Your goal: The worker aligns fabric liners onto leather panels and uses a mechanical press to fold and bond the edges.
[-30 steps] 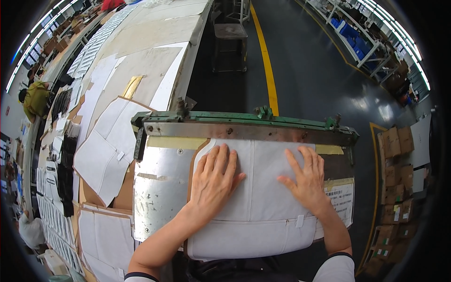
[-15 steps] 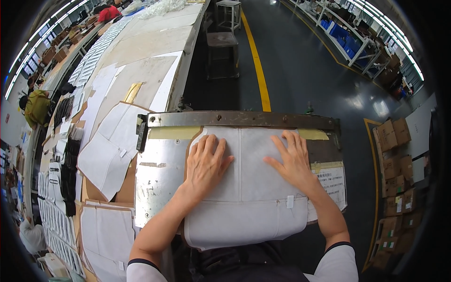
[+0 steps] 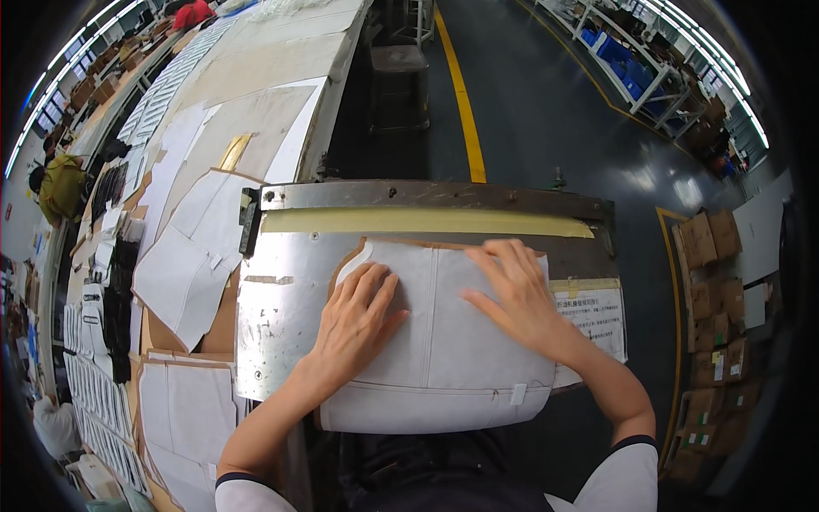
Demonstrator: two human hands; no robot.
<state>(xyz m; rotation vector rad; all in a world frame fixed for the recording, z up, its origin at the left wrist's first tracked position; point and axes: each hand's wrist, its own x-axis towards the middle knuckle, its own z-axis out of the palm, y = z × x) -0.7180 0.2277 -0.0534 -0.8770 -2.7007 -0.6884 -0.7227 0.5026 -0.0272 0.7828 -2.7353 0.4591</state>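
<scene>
A pale grey sewn panel (image 3: 452,341) with brown edges, a vertical seam and a cross seam lies over a metal plate (image 3: 286,320). Its lower part hangs over the plate's near edge, and a small white tag (image 3: 518,393) sits by the cross seam. At its upper left corner the edge shows a white strip. My left hand (image 3: 358,320) rests on the panel's left side, fingers stretched and thumb apart. On the upper right lies my right hand (image 3: 516,294), its fingers bent near the top edge and the thumb spread. Neither hand grips anything visibly.
A metal bar (image 3: 392,195) with a yellow strip (image 3: 426,224) below it crosses the plate's far side. A printed sheet (image 3: 593,320) lies at right. More panels (image 3: 192,256) lie on the long table at left. Cartons (image 3: 699,243) are stacked at right, and a stool (image 3: 399,60) stands ahead.
The panel's top edge has come toward me, away from the bar, uncovering the yellow strip. Both hands have moved nearer with it, and the right hand's fingers are more bent. The view has shifted slightly.
</scene>
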